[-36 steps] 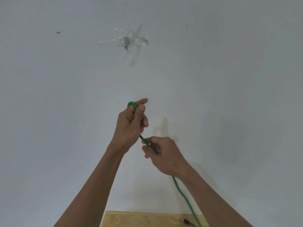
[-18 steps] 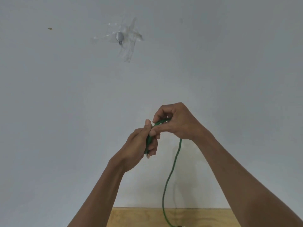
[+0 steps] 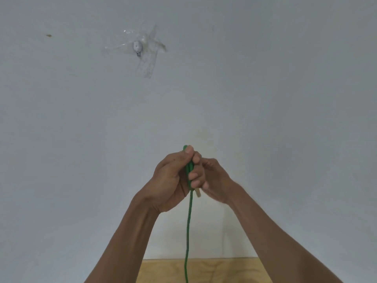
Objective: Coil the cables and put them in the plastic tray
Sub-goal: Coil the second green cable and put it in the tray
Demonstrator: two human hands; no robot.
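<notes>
Green cable (image 3: pixel 188 227) between clasped hands (image 3: pixel 183 178)

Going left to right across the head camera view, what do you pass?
Small brown mark on the wall → taped wall hook → left hand → green cable → right hand.
</notes>
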